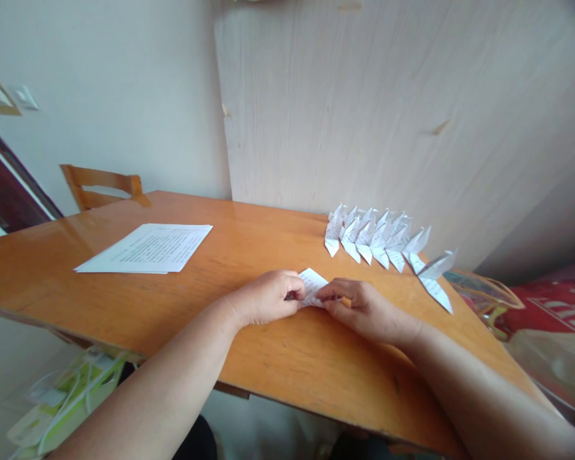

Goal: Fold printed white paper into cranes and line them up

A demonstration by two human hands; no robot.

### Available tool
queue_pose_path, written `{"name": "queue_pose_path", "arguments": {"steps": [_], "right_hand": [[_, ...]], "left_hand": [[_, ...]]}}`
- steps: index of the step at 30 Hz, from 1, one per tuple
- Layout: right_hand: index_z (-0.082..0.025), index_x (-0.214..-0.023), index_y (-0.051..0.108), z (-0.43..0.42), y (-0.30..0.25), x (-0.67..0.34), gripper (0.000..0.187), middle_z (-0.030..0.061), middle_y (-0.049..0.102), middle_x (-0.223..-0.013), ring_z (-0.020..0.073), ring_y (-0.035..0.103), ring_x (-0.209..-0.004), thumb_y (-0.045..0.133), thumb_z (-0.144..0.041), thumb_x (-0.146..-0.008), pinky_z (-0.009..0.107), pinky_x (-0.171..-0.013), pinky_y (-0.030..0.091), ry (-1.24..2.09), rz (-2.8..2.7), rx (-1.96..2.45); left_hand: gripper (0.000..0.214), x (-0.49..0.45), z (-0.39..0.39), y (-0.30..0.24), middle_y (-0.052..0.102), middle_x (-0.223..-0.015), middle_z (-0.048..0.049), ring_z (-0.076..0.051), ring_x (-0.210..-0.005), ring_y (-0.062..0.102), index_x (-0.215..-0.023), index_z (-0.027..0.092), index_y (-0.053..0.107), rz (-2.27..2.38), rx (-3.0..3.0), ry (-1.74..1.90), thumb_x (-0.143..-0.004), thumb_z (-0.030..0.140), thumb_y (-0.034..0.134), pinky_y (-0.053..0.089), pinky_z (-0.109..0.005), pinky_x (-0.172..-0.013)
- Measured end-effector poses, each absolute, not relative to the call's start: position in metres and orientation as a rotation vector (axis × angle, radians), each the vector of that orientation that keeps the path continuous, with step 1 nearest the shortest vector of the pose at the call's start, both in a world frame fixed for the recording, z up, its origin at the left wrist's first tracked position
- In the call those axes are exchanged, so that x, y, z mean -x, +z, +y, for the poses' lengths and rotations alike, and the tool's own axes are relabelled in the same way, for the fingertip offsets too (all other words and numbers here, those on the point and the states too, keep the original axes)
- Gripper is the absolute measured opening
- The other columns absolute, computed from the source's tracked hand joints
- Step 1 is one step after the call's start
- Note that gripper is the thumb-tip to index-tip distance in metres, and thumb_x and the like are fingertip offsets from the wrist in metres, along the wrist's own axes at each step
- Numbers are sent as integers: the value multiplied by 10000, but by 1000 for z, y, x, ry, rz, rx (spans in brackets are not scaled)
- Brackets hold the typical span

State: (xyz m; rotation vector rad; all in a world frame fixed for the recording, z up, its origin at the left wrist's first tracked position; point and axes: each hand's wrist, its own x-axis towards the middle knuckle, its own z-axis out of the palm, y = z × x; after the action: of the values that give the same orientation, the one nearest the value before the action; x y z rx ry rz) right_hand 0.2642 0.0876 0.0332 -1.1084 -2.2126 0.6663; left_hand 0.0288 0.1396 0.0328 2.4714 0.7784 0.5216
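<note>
A small folded piece of printed paper (312,285) lies on the table between my hands, one corner pointing away from me. My left hand (272,295) grips its left edge, with thumb and fingers curled together. From the other side, my right hand (364,308) pinches the paper's right edge between fingertips and thumb. Parts of the paper are covered by my fingers. Beyond my right hand, several folded paper cranes (379,237) stand close together in a row, and one more folded paper figure (438,278) sits a little apart at the right.
A stack of printed sheets (148,250) rests on the left of the wooden table (249,239). Behind it stands a wooden chair (103,182). Bags, one of them red (556,300), are beside the table's right edge. A pale wall panel borders the far edge.
</note>
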Motion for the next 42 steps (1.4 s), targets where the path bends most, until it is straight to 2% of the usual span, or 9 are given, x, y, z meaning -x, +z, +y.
{"name": "queue_pose_path", "arguments": {"steps": [6, 10, 14, 19, 27, 42], "right_hand": [[-250, -925, 697, 104, 22, -283, 202, 0, 720, -849, 197, 647, -778, 536, -175, -831, 329, -709, 496, 780, -1994, 1251], [-238, -905, 689, 106, 22, -285, 185, -1, 724, -841, 187, 642, -760, 566, -168, -787, 311, -686, 491, 803, -1961, 1291], [-268, -846, 708, 104, 26, -285, 220, -11, 716, -817, 190, 641, -741, 562, -129, -759, 313, -670, 492, 743, -2027, 1296], [-287, -829, 736, 100, 32, -283, 257, 9, 699, -838, 205, 645, -762, 577, -103, -743, 323, -689, 486, 634, -2202, 1259], [-252, -857, 716, 100, 32, -282, 148, 29, 669, -862, 201, 637, -767, 613, -174, -785, 317, -691, 484, 662, -2227, 1382], [-214, -848, 712, 106, 41, -286, 233, 6, 715, -868, 172, 617, -793, 514, -131, -756, 257, -694, 462, 864, -2150, 1585]], "left_hand": [[144, -21, 138, 39, 584, -807, 11, -135, -691, 526, -754, 201, 628, 872, -2529, 477, -732, 77, 557, 357, -244, -610], [14, -22, 134, 41, 586, -812, 12, -142, -698, 534, -780, 215, 652, 912, -2548, 474, -786, 220, 664, 358, -257, -625], [179, -25, 134, 41, 572, -779, 13, -138, -673, 518, -751, 220, 654, 943, -2574, 489, -887, 329, 612, 338, -268, -620], [325, -27, 135, 42, 533, -734, 14, -126, -635, 482, -645, 190, 540, 1002, -2549, 472, -938, 331, 531, 303, -270, -576], [341, -28, 137, 33, 552, -776, 13, -123, -643, 500, -649, 187, 530, 1078, -2420, 477, -944, 354, 504, 313, -265, -560], [296, -31, 141, 28, 523, -762, 18, -127, -665, 513, -611, 185, 459, 1100, -2383, 516, -883, 276, 530, 334, -273, -600]]}}
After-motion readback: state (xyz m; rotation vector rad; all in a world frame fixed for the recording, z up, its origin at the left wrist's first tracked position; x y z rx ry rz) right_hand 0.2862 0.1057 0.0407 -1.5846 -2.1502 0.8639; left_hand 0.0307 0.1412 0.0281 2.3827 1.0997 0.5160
